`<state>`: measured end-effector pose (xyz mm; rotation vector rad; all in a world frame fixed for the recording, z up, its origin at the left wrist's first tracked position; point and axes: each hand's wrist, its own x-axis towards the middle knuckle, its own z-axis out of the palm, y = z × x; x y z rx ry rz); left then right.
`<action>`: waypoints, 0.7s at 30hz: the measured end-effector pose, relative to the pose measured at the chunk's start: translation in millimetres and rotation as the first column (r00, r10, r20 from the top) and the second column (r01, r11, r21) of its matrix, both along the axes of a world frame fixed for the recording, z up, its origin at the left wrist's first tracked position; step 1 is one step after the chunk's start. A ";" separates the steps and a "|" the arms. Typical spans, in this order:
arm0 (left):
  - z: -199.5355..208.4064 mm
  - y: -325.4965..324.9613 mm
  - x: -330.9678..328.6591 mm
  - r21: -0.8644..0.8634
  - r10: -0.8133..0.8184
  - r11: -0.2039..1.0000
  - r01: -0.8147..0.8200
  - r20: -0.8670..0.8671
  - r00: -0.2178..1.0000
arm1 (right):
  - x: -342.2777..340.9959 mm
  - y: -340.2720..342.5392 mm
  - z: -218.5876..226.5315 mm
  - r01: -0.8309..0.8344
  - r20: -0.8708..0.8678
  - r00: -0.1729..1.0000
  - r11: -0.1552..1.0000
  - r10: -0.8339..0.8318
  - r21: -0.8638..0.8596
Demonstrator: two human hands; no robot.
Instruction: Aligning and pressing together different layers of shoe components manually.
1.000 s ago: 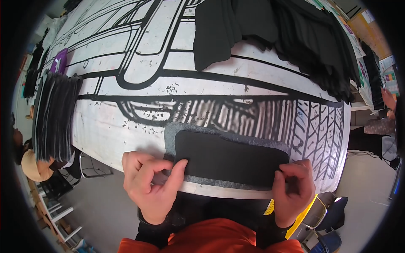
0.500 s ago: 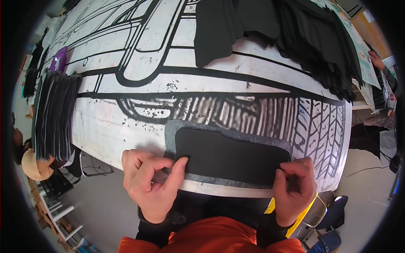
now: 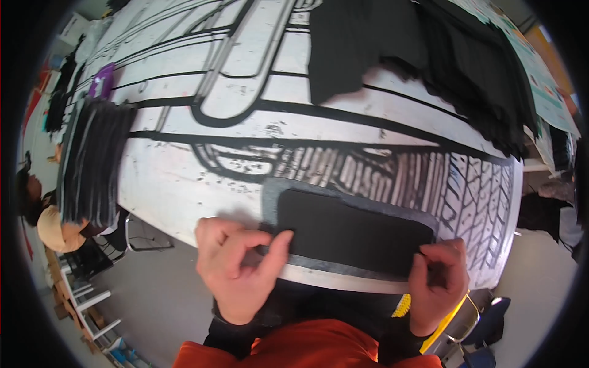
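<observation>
A smooth black sheet (image 3: 350, 233) with rounded corners lies on a slightly larger grey mottled felt piece (image 3: 268, 199), whose border shows around it. Both rest at the table's near edge. My left hand (image 3: 242, 264) is closed in a pinch at their left end, its thumb against the black sheet's edge. At the right end, my right hand (image 3: 438, 282) pinches the black sheet's lower corner with thumb and bent forefinger. The fingertips partly hide what each hand grips, so whether the felt is held too I cannot tell.
A pile of black sheets (image 3: 478, 67) spreads over the table's far right. Dark grey-edged pieces (image 3: 95, 162) hang in a stack over its left edge, beside a purple object (image 3: 102, 81). The white tabletop (image 3: 165, 178) bears black line drawings. A person in a tan top (image 3: 58, 230) is at left.
The whole view has shifted a little, so everything sits further right and slightly lower. Both hands keep their hold on the black sheet, with no clear movement against it.
</observation>
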<state>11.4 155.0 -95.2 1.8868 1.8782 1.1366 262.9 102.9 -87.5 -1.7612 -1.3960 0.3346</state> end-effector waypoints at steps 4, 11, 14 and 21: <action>-4.6 4.4 -1.2 0.075 -0.083 0.993 0.087 -0.057 0.995 | 4.0 -4.9 -1.4 0.009 0.001 1.000 1.000 -0.009 0.013; -0.8 0.6 -5.7 0.001 -0.051 0.999 0.051 -0.050 0.997 | 2.2 -4.8 -1.0 -0.061 -0.002 0.998 0.997 0.061 -0.036; -1.0 1.9 -6.0 -0.001 -0.062 0.998 0.062 -0.048 0.997 | -3.8 -3.6 2.5 -0.023 -0.022 1.000 0.999 0.022 -0.041; -0.8 1.8 -5.2 -0.005 -0.054 0.999 0.054 -0.062 0.997 | -6.7 -2.8 3.9 0.016 -0.052 0.998 0.999 -0.018 -0.051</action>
